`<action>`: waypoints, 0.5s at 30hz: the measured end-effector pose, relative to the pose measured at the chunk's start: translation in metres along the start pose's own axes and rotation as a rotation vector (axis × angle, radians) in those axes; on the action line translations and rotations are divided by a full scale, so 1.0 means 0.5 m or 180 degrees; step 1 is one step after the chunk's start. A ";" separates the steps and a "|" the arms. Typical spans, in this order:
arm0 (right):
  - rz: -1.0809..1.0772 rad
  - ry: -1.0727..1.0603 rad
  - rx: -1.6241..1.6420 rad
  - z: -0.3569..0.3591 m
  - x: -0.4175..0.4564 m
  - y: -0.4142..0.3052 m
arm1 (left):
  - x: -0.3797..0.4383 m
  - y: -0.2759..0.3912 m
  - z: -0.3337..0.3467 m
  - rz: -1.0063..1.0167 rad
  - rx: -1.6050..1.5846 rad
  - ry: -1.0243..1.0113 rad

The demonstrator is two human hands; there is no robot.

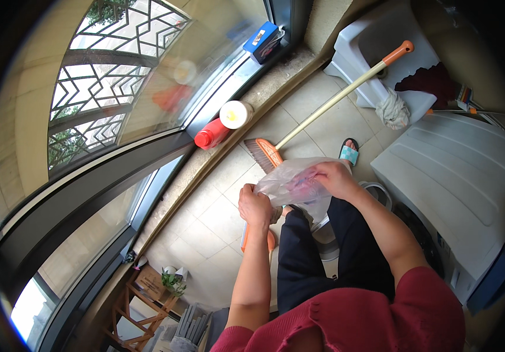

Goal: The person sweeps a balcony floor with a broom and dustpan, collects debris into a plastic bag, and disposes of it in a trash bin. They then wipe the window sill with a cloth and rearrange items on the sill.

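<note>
A thin translucent plastic bag (pixel 279 178) is stretched between my two hands above my knees. The fingers of my left hand (pixel 254 206) are closed on one edge of it. At its other side, my right hand (pixel 338 179) grips the bag. Something pink shows through the film by my right fingers; I cannot tell what it is. Below the bag, partly hidden between my legs, stands a grey and white bin-like container (pixel 326 246). An orange dustpan (pixel 271 241) is partly covered by my left forearm. Just beyond the bag is a broom (pixel 331 101) with an orange head.
A red bottle (pixel 213 133) and a white-topped container (pixel 235 115) stand on the window ledge, with a blue box (pixel 263 39) farther along. A washbasin (pixel 415 48) with a grey rag (pixel 392 110) is at the upper right. A white appliance (pixel 446 167) flanks my right side. A plant (pixel 173 281) sits lower left.
</note>
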State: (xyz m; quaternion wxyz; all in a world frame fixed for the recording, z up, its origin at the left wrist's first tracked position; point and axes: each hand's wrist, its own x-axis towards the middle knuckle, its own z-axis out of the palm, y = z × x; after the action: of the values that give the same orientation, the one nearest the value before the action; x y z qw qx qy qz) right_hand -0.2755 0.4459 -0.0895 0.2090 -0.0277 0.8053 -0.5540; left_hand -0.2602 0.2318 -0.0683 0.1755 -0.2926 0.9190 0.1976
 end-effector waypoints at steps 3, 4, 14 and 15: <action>0.0581 0.0177 0.1139 -0.014 0.010 0.014 | 0.000 0.013 -0.006 0.0241 -0.0137 -0.0152; 0.0742 0.0208 0.1372 -0.016 0.015 0.021 | -0.004 0.016 -0.006 0.0260 -0.0304 -0.0246; 0.1268 0.0217 0.2701 0.003 0.027 0.013 | -0.039 0.020 0.046 -0.0146 -0.2788 -0.1851; 0.1288 0.0184 0.2678 0.005 0.026 0.016 | -0.036 0.010 0.053 -0.0212 -0.2866 -0.1977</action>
State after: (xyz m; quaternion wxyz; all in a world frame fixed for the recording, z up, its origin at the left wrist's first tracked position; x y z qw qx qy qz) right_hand -0.2849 0.4433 -0.1015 0.2835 0.2325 0.5055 -0.7811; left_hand -0.2440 0.2567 -0.0820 0.3021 -0.2956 0.6388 0.6428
